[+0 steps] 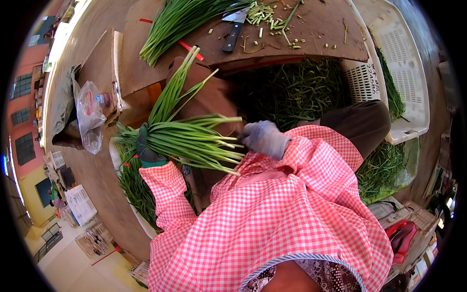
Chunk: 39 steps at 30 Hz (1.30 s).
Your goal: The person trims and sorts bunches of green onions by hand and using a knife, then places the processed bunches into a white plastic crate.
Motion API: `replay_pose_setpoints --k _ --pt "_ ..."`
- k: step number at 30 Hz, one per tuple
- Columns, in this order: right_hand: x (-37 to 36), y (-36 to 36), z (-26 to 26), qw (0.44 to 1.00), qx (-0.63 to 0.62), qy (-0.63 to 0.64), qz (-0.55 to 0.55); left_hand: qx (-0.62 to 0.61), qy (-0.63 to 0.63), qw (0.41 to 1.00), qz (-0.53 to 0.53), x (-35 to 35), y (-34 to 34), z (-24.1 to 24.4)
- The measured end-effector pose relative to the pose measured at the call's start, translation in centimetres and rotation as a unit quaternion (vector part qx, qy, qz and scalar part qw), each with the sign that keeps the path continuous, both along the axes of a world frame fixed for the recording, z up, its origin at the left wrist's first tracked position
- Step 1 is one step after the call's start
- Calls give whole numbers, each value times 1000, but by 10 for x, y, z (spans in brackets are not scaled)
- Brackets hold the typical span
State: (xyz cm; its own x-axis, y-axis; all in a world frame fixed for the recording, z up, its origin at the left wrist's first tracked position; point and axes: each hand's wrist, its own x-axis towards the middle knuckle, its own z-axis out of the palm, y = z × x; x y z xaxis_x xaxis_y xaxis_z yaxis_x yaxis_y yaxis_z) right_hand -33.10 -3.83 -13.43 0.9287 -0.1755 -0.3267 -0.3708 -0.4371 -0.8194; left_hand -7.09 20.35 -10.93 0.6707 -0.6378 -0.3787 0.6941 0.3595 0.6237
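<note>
My left hand (pixel 146 146), in a dark green glove, is closed around the leafy part of a bunch of long green stalks (pixel 189 140), likely garlic chives. Their pale cut ends fan out to the right, and a few stalks splay upward. Beside those ends is my right hand (pixel 263 138) in a grey-blue glove, its fingers curled; whether they pinch a stalk is not clear. On the brown board ahead lies a larger pile of the stalks (pixel 182 25). A black-handled knife (pixel 233 35) rests next to it, near chopped stalk ends (pixel 261 14).
Loose green trimmings (pixel 303 91) fill the space below the board (pixel 310 40). A white plastic crate (pixel 408 73) holding greens stands to the right, above a bag of trimmings (pixel 383 169). More greens (pixel 136 189) lie in a container at left, beneath a hanging plastic bag (pixel 89 116).
</note>
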Motion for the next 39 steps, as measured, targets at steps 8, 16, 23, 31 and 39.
replay_pose_setpoints --k 8,16,23,31,39 --pt "-9 -44 33 988 108 23 -105 38 -36 998 34 -12 -3 9" --pt "0 -30 81 949 276 66 -139 -35 -48 998 -19 -20 -12 22" --pt "-9 -12 54 986 156 -43 -31 -42 -51 998 11 -23 -11 23" --pt "17 9 44 998 -23 30 43 -64 -51 997 14 -23 -15 20" --pt "-8 -51 9 987 -116 -8 -107 114 -129 970 171 -34 -25 29"
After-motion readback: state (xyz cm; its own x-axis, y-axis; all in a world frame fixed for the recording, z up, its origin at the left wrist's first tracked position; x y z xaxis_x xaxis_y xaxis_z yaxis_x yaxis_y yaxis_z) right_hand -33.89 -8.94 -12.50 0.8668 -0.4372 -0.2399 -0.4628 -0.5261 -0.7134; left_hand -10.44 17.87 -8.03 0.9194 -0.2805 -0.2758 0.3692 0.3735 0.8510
